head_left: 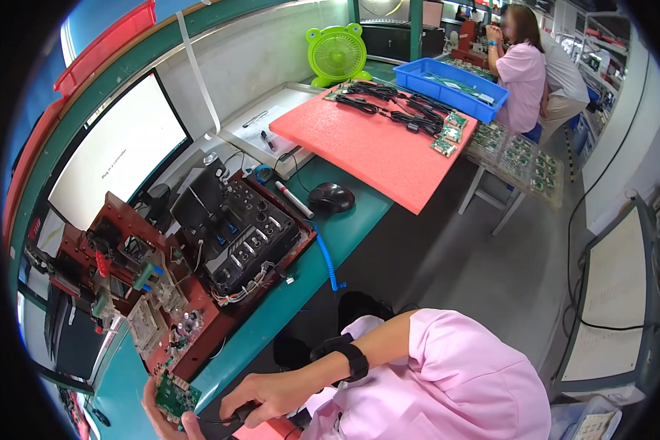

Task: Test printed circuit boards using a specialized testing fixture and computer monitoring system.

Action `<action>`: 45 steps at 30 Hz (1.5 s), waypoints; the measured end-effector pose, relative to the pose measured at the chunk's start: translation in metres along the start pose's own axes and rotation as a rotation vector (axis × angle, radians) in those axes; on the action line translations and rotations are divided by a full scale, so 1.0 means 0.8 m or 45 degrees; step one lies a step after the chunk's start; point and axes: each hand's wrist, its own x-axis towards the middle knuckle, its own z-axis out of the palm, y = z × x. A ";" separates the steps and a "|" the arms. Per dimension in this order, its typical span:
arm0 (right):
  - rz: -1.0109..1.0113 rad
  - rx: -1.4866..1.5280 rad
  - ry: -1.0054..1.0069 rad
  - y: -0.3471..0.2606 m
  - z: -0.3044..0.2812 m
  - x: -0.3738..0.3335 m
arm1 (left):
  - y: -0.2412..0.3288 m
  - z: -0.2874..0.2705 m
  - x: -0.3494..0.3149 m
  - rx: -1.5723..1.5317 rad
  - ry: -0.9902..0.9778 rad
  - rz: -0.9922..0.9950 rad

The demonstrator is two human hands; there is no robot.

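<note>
L hand (156, 412) gripped green circuit board (177, 396) by its edges, fingers one side, thumb other. Board was at lower L, just in front of red test stand (220, 323); couldn't tell if touching. R hand (265, 396) pinched small black piece (243, 412), thin end toward board; plug or tool, couldn't tell. Step in hand, prob.: working black piece at board edge; contact unclear. Next move seemed to call for steady L grip + careful R alignment, w/o pressing on parts.

Also: black control box (249, 231) on stand; mouse (332, 197) on green tabletop (356, 238); pink foam sheet (374, 154) w/ black cables (418, 117) + more boards (447, 139); lit monitor (117, 139) at L.
</note>
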 end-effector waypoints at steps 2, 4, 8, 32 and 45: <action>0.089 -0.047 -0.018 -0.006 -0.010 -0.004 | 0.009 -0.015 0.002 0.008 -0.246 -0.059; 0.124 -0.071 -0.089 -0.011 -0.013 -0.002 | 0.016 -0.029 0.002 0.089 -0.321 -0.181; 0.042 -0.096 -0.109 -0.014 -0.025 -0.015 | 0.028 -0.043 0.003 0.347 -0.686 -0.646; 0.506 0.938 -0.054 0.132 0.010 0.097 | -0.280 -0.047 0.147 0.219 -0.765 -0.115; 0.579 1.450 0.030 0.139 0.033 0.095 | -0.301 -0.046 0.150 0.246 -0.881 -0.092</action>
